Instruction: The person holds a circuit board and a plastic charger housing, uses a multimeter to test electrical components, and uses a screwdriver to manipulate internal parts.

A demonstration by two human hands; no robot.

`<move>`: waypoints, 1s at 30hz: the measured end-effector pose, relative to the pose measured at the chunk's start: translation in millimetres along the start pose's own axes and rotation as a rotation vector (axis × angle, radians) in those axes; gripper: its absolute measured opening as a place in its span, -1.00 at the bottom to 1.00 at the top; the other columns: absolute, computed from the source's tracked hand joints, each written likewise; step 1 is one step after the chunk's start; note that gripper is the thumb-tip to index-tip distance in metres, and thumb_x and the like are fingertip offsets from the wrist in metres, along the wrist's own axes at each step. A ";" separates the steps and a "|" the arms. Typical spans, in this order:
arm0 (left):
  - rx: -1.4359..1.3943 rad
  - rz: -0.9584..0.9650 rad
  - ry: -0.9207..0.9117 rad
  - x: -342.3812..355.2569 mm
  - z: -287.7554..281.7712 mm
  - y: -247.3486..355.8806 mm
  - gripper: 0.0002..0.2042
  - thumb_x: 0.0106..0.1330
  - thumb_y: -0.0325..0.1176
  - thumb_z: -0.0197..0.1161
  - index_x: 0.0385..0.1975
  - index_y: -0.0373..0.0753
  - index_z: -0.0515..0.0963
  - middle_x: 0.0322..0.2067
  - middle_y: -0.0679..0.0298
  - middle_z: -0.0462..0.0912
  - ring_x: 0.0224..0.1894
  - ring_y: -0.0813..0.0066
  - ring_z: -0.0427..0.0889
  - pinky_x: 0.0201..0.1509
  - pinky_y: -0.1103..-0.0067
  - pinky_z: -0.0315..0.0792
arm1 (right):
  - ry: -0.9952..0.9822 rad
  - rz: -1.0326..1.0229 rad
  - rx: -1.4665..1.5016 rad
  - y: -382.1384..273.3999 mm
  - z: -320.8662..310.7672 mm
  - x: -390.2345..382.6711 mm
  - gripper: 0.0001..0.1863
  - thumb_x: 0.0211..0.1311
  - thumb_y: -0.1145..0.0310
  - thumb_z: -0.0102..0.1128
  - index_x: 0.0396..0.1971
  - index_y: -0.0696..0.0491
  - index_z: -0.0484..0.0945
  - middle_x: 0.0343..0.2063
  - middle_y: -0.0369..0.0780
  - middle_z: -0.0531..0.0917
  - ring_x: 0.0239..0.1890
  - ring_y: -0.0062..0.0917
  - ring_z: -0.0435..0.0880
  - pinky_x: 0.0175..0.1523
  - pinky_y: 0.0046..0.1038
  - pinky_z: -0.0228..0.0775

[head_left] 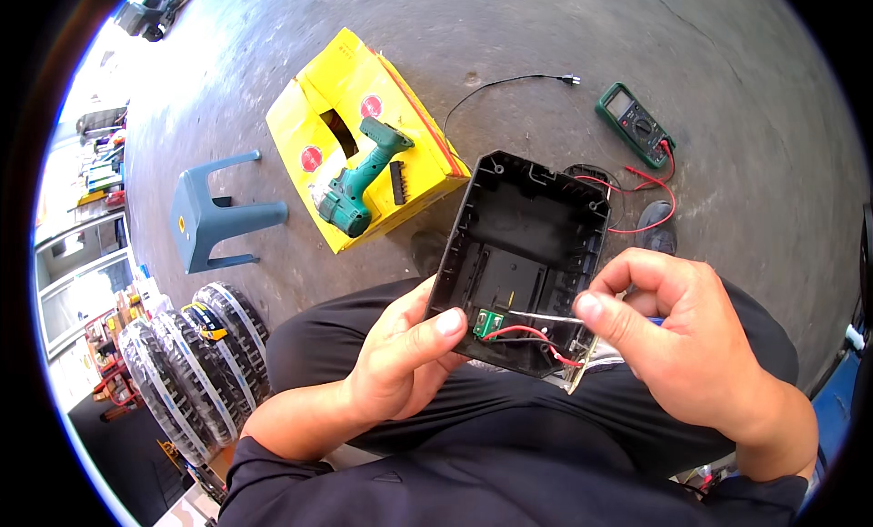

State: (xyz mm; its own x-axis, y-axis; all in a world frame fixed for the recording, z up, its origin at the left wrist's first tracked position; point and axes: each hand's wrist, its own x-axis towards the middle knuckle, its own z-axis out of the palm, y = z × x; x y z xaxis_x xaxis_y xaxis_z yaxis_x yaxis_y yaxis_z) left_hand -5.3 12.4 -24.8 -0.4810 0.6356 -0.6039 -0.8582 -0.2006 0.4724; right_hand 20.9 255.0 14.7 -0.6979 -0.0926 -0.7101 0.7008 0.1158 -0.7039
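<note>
My left hand (400,354) grips a black plastic housing (523,209) at its lower left corner, thumb on the rim. Inside, by that thumb, sits a small green component (487,323) with red and dark wires (527,329) running right toward a pale metal strip (575,374) at the housing's lower edge. My right hand (673,336) is closed around a slim tool (550,318) with a metal shaft and a blue part behind my fingers; the shaft points left across the housing toward the green component. Exactly where its tip touches is too small to tell.
A yellow box (309,90) carries a green power drill (355,190) and a black strip (397,181). A multimeter (634,124) with leads and a plug cord (509,80) lie on the floor (746,163). A blue-grey stool (195,218) and wrapped tyres (168,372) are left.
</note>
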 end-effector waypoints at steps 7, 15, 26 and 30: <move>0.031 0.019 0.001 2.8 -3.1 -4.8 -0.36 0.39 -0.14 0.15 0.33 -0.45 0.21 0.23 -0.03 0.45 0.28 0.21 0.47 0.39 0.27 0.32 | -0.015 -0.082 -0.152 -4.7 -6.5 -5.1 -0.85 0.19 0.43 0.35 -0.37 0.16 0.55 -0.76 -0.37 0.57 -0.66 -0.86 0.32 -0.52 -0.62 0.09; 0.056 0.025 -0.004 5.6 0.6 -5.3 -0.32 0.37 -0.10 0.16 0.35 -0.46 0.19 0.24 -0.05 0.44 0.29 0.20 0.46 0.39 0.26 0.32 | -0.002 -0.112 -0.175 -2.3 -9.2 -8.4 -0.86 0.20 0.43 0.33 -0.37 0.16 0.55 -0.76 -0.32 0.59 -0.66 -0.85 0.34 -0.52 -0.61 0.10; 0.043 0.015 -0.004 7.8 2.1 -6.2 -0.36 0.41 -0.12 0.10 0.34 -0.46 0.19 0.25 -0.03 0.45 0.30 0.23 0.47 0.40 0.26 0.32 | -0.005 -0.160 -0.199 6.2 -9.8 -6.5 -0.84 0.24 0.38 0.32 -0.33 0.16 0.57 -0.76 -0.33 0.57 -0.66 -0.83 0.33 -0.51 -0.60 0.13; 0.022 0.000 0.006 7.7 0.6 -6.9 -0.35 0.41 -0.13 0.11 0.37 -0.41 0.15 0.25 0.00 0.44 0.29 0.24 0.48 0.38 0.26 0.35 | -0.042 -0.099 -0.237 0.6 -11.2 -5.6 -0.83 0.27 0.35 0.31 -0.32 0.15 0.57 -0.77 -0.35 0.54 -0.66 -0.82 0.34 -0.51 -0.59 0.15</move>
State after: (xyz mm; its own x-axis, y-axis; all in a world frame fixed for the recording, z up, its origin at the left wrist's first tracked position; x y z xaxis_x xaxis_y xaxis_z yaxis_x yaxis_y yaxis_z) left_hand -3.1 19.2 -32.3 -0.4821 0.6308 -0.6080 -0.8541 -0.1838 0.4866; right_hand 23.5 266.7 18.5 -0.7513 -0.1556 -0.6414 0.5716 0.3323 -0.7502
